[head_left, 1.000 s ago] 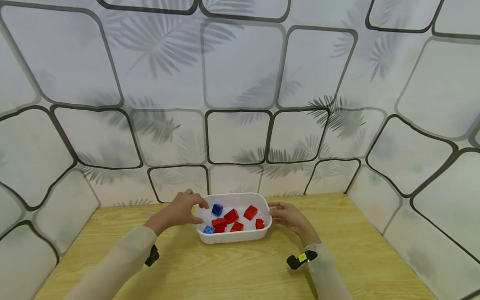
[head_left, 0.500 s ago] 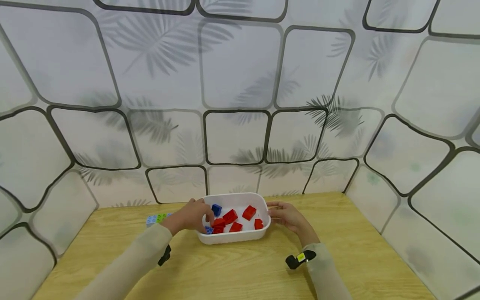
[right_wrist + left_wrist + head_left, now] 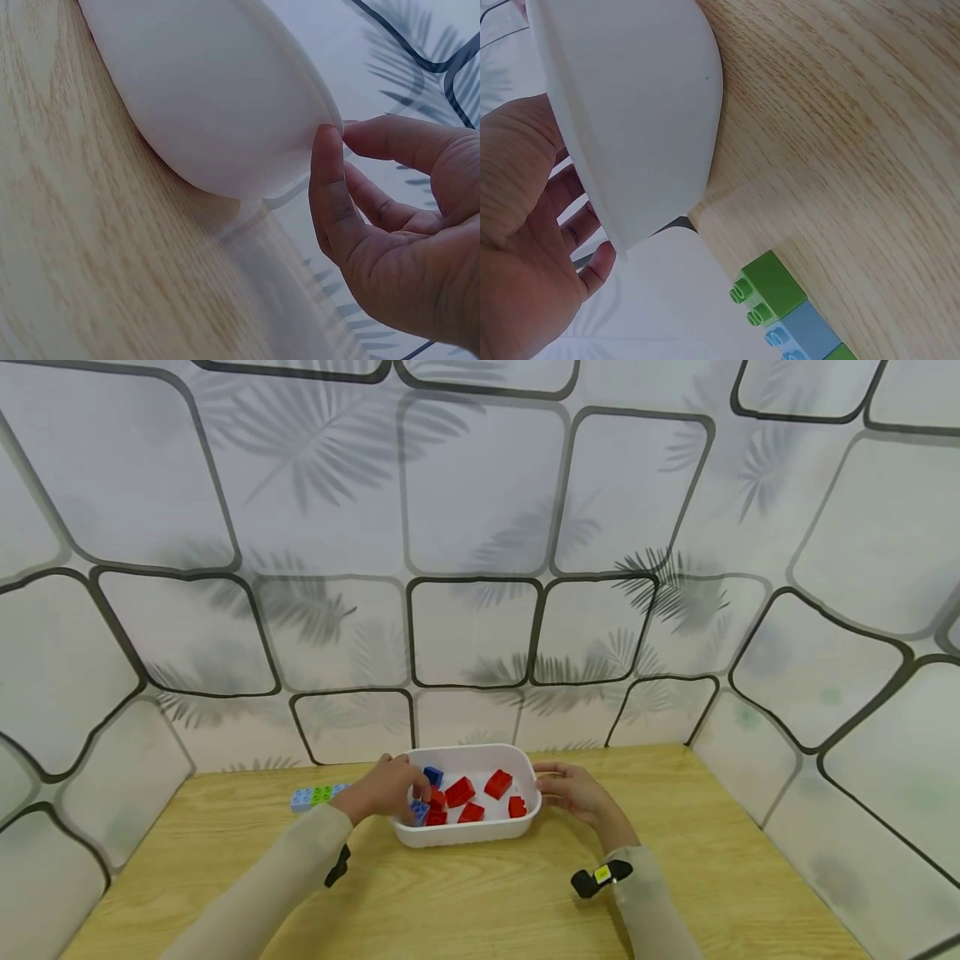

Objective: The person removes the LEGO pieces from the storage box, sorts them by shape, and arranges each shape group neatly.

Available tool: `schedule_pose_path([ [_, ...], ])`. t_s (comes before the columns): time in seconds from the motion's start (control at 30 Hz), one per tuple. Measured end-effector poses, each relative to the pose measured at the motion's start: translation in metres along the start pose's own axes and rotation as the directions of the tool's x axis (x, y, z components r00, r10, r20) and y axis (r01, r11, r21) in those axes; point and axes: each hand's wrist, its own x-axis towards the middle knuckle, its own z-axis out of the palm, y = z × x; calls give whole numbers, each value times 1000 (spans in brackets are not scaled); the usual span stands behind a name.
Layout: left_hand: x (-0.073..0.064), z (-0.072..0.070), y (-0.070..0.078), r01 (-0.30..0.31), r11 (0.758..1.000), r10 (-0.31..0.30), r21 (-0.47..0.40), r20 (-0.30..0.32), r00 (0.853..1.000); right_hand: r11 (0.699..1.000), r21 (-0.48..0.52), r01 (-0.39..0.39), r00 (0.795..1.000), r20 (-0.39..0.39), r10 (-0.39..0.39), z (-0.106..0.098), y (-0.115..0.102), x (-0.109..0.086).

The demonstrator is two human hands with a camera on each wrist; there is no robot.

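A white plastic box (image 3: 474,837) holds several red toy bricks (image 3: 460,792) and a dark blue brick (image 3: 432,777). My left hand (image 3: 386,789) reaches over the box's left end, fingers curled down inside and pinching a lighter blue toy brick (image 3: 419,811). In the left wrist view, the box wall hides the left fingertips and that brick. At the opposite end, my right hand (image 3: 576,792) pinches the box rim between thumb and fingers; the right wrist view shows this grip on the box (image 3: 225,97) closely.
A row of joined light blue and green bricks (image 3: 321,794) lies on the wooden table (image 3: 480,902) left of the box, partly behind the left hand. A patterned wall covering (image 3: 480,635) rises behind and at both sides.
My left hand has moved right and down into the box, its fingers closing on the lighter blue brick, which has shifted slightly upward. The brick row has come into view. The right hand stays put.
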Motion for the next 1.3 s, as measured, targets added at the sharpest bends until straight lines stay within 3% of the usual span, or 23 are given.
schedule_pose_path([
  [0.27,7,5,-1,-2,1000,2,-10,-21,1000,1000,-7,-5,1000,-8,5,0,0,1],
  [0.7,13,3,5,14,999,-13,51,-29,999,1000,-4,9,1000,4,-9,1,-1,4],
  [0.83,9,-2,4,3,999,-2,35,-38,999,1000,-6,3,1000,-1,-3,1,0,4],
  [1.0,2,-10,1,-29,998,35,62,-92,995,1000,-5,-2,1000,-8,2,1,1,3],
  [1.17,-11,-17,-3,-74,991,92,108,-171,981,1000,2,0,1000,-4,0,0,1,2],
  [1.3,-23,-21,-9,-87,992,106,93,-230,967,1000,8,4,1000,-7,-4,-1,1,1],
])
